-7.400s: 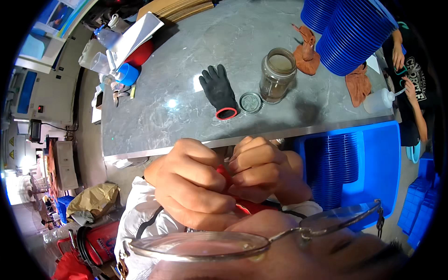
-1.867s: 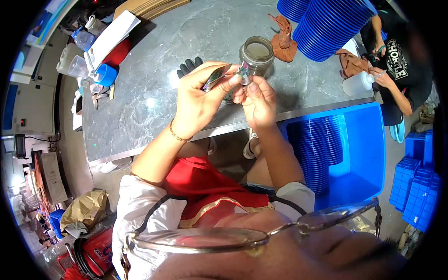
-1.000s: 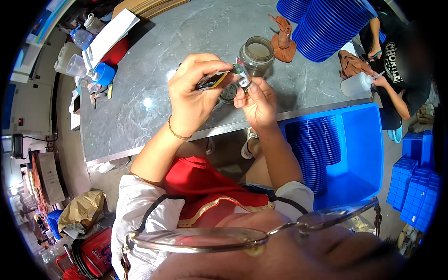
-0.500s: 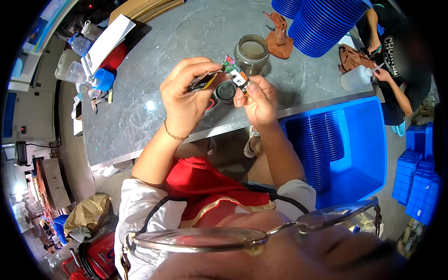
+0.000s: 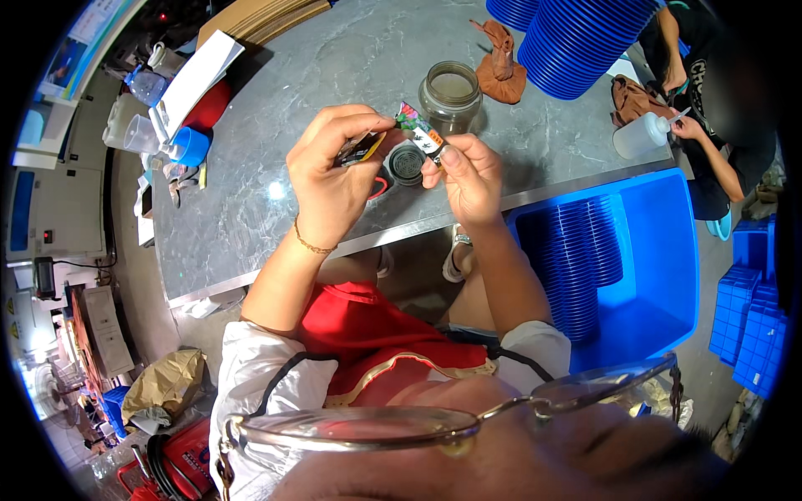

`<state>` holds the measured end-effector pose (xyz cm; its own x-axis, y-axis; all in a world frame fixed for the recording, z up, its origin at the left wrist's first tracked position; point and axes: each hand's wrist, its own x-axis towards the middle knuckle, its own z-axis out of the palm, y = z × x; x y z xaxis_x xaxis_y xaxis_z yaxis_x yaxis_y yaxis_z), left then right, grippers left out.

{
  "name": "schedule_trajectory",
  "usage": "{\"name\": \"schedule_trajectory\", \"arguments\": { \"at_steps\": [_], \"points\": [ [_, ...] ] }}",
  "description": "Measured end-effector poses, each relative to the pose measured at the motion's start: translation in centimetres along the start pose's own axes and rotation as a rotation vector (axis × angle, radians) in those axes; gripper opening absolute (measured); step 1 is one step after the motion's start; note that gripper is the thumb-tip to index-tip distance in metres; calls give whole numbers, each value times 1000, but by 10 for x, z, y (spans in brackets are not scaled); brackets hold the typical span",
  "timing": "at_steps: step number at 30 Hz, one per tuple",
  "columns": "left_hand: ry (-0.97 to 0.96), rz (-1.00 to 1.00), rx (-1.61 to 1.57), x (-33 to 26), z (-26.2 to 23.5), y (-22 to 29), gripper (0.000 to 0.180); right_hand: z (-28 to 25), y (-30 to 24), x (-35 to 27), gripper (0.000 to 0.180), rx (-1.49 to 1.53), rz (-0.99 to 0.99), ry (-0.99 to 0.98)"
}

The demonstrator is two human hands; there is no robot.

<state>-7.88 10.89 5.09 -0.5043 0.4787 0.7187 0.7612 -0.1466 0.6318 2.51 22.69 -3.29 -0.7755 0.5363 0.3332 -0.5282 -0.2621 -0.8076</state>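
My left hand is closed with a small dark packet with a yellow edge in its curled fingers. The thumb and fingers of my right hand pinch the lower end of a slim printed packet, white and black with a colourful top. My left fingertips are close to that packet's upper end; whether they touch it I cannot tell. Below the hands, a dark round lid lies on the grey table. Just beyond them stands a clear, brownish wide-mouthed jar.
A brown cloth bundle sits beside the jar, near stacked blue trays. At right, a blue bin holds more trays. A co-worker's hand is at a white bottle. Cups and a blue tape roll crowd the left.
The slim packet has tilted slightly, its top leaning further left, and my right hand has shifted a little to the right. My left hand stays nearly still.
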Motion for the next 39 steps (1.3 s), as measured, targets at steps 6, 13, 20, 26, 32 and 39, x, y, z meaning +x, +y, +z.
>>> {"name": "schedule_trajectory", "arguments": {
  "at_steps": [6, 13, 20, 26, 32, 39],
  "points": [
    [-97, -22, 2, 1, -3, -3, 21, -4, 0, 2, 20, 38, 20, -14],
    [-214, -34, -42, -3, 1, -2, 31, -3, -2, 4, 19, 367, 155, 78],
    [-292, 20, 4, -5, 8, 0, 22, 2, -8, 3, 14, 657, 221, 123],
    [-245, -50, -95, -7, 12, -2, 28, 0, -4, 3, 9, 613, 144, 137],
    [-39, -126, -108, -3, 7, -4, 18, -4, -24, 12, 14, 517, 116, 322],
    [23, -124, -135, -1, 0, -4, 13, -28, -52, 44, 23, -189, -122, 521]
  ]
}}
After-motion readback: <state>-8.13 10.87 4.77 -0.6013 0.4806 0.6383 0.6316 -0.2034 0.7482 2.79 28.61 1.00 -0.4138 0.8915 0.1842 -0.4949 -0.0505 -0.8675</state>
